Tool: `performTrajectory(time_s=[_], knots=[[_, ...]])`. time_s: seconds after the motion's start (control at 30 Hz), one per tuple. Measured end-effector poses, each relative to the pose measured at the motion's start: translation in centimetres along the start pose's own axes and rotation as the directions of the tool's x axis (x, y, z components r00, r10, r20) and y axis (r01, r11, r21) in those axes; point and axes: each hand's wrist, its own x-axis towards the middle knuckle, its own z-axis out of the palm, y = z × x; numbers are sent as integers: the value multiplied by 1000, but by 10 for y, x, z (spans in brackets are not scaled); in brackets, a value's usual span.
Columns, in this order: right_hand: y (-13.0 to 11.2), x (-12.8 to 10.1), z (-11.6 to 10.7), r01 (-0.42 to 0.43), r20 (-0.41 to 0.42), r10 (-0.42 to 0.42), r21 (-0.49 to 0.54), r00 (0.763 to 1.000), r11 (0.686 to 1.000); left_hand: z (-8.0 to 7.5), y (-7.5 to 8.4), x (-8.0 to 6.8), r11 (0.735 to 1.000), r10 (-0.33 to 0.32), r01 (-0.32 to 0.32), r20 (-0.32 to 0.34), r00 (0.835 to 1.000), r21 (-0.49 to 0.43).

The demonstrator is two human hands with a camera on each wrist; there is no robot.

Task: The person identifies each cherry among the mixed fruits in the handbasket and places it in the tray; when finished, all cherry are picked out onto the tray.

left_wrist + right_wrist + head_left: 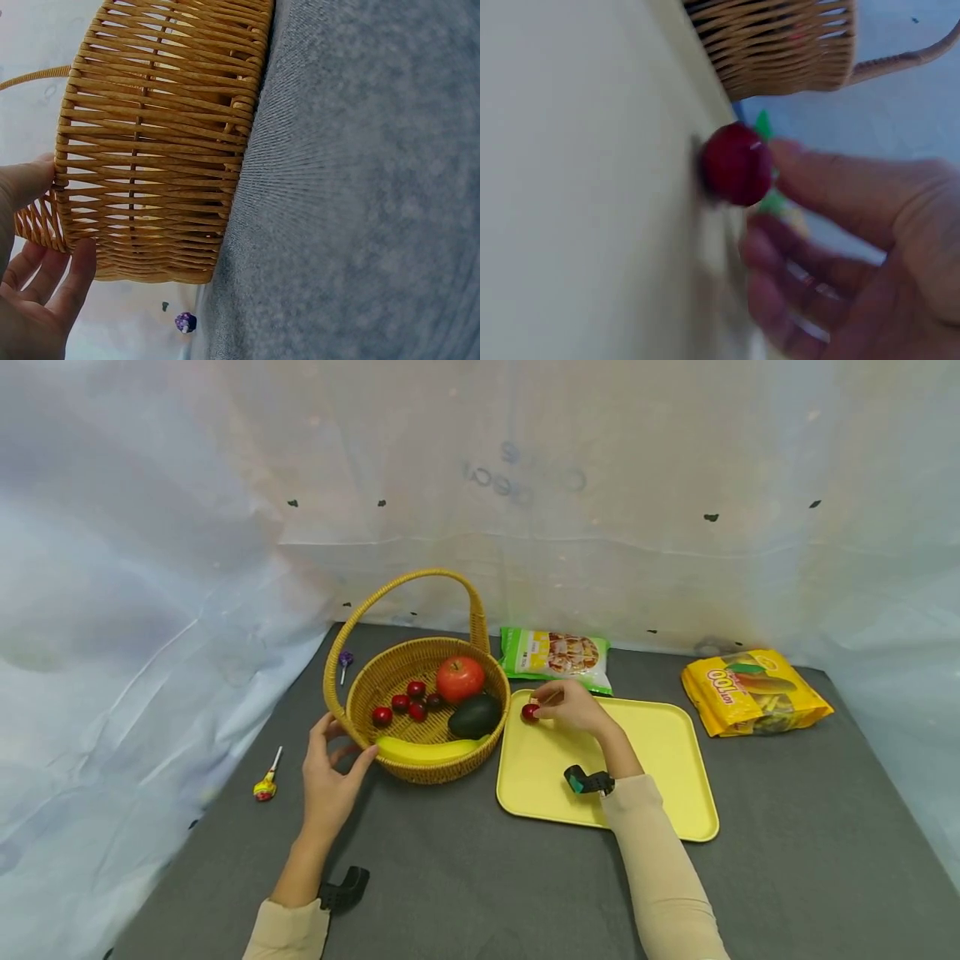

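Observation:
My left hand grips the rim of a wicker basket by its handle base, fingers and thumb spread along the left side. In the basket lie a red apple, a dark avocado, a yellow banana and several red cherries. Over the far left corner of a yellow tray is my right hand, fingers loosely bent. One dark red cherry sits close to the tray surface at my thumb tip; in the right wrist view the other fingertips lie apart from it.
Behind the tray lies a green and white food packet. A yellow snack bag is at the right. Left of the basket are a yellow-wrapped lollipop and a purple one. The basket's tall handle arches above its fruit.

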Motion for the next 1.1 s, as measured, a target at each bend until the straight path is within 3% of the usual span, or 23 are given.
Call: performTrajectory(time_s=[0.1,0.23,0.37,0.5,0.77,0.97,1.1], knots=[[-20,5,-5,21,-56,-22,-21,998,1000,-1,0,2,1000,9,-9,-3,1000,-12],[-61,23,-4,115,-89,-114,8,990,993,-2,-1,2,1000,15,-15,-5,1000,-16],[-103,47,9,203,24,-204,43,979,978,-1,0,1,1000,16,-17,-7,1000,-16],[-130,73,32,243,192,-255,83,948,966,-1,-1,1,1000,11,-11,-7,1000,-17],[-142,104,81,202,418,-201,42,886,979,4,-30,-5,1000,11,-11,-9,1000,-9],[-141,115,113,171,447,-142,-25,883,985,3,-38,-8,1000,-23,23,-2,1000,-8],[-142,121,126,182,424,-128,-89,897,979,1,-37,-8,1000,-24,24,-2,1000,5]])
